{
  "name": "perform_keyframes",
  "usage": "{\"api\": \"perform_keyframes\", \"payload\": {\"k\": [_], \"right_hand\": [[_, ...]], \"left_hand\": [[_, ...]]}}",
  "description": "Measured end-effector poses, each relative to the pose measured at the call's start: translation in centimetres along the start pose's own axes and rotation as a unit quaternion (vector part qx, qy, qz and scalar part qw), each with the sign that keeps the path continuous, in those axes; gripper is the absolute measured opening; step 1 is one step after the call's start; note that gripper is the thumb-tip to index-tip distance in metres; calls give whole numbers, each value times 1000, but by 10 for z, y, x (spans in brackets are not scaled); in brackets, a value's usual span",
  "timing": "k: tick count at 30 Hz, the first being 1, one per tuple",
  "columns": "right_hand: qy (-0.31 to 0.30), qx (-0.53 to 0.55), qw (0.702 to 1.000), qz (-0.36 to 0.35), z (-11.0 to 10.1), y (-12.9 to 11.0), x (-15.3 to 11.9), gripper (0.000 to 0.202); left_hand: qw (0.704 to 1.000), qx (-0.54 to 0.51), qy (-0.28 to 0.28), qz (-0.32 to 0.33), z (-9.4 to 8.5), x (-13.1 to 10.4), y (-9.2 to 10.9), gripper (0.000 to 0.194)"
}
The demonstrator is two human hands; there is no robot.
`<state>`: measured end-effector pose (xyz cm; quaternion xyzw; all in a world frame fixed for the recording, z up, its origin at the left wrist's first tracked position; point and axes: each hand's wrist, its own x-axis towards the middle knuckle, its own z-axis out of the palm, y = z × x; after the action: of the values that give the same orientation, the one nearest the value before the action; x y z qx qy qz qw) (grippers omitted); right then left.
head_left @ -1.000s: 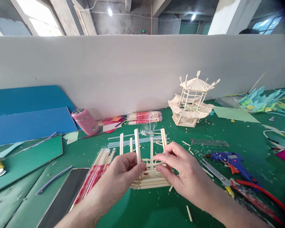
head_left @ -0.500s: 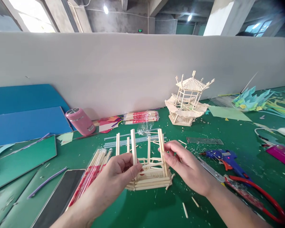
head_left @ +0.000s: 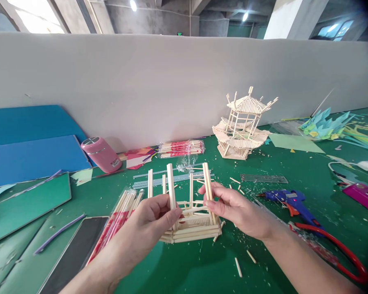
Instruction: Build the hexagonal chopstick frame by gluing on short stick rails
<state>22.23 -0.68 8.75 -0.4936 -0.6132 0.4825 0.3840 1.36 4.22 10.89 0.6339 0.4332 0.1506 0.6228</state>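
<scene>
A small frame of wooden sticks (head_left: 196, 233) rests on the green table before me, with several upright posts rising from its low base. My left hand (head_left: 155, 222) pinches the front left post (head_left: 171, 183) between thumb and fingers, low down near a cross stick. On the other side, my right hand (head_left: 230, 206) has its thumb in front of the front right post (head_left: 207, 179) and its fingers behind it, gripping it around mid-height. Parts of the base behind my left hand are hidden.
Behind stands a stick pagoda (head_left: 241, 130). To the right lie a blue glue gun (head_left: 290, 200), red-handled pliers or cutters (head_left: 340, 249) and a clear ruler (head_left: 263, 178). Wrapped stick bundles (head_left: 122, 212), a phone-like dark slab (head_left: 76, 253) and a pink canister (head_left: 102, 155) are left.
My right hand has shifted slightly down and left, its fingers now wrapped further round the front right post. My left hand keeps its pinch. The whole view has moved slightly.
</scene>
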Motion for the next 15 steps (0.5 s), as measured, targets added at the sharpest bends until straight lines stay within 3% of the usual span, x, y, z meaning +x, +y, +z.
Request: {"api": "perform_keyframes", "payload": {"k": [15], "right_hand": [[-6,24,1000,6,-1,1,-1,15]], "left_hand": [[1000,-5,-8,-10,2,2,4,28]]}}
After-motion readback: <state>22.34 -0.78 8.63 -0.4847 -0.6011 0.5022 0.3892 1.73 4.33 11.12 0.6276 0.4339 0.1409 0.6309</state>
